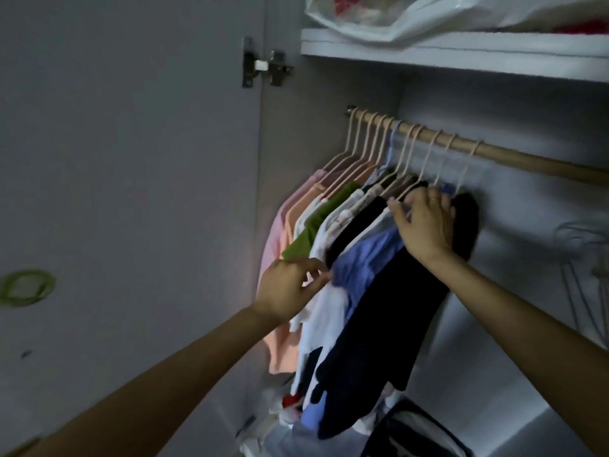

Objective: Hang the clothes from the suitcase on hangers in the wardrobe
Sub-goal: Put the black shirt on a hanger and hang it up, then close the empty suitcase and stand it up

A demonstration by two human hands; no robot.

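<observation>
- The right hand (425, 222) curls its fingers over the top of a dark garment (389, 311) at the shoulder of its hanger (459, 169), the last in the row on the wooden rail (514, 156). This piece hangs nearest the bare right stretch of the rail.
- The left hand (290, 288) pinches the edge of a blue shirt (365, 258) lower down, fingers bent on the cloth.
- The clothes crowd the rail's left end, hooks almost touching; a sideways push could tangle neighbouring hooks or lift one off the rail.
- Tugging the blue shirt downward may drag it off its hanger's shoulder, dropping it onto the heap at the wardrobe floor.
- The dark garment looks long and heavy; if it sits unevenly, it may slide off one side when released.
- Light is poor, so a hook only half seated on the rail may go unnoticed.
</observation>
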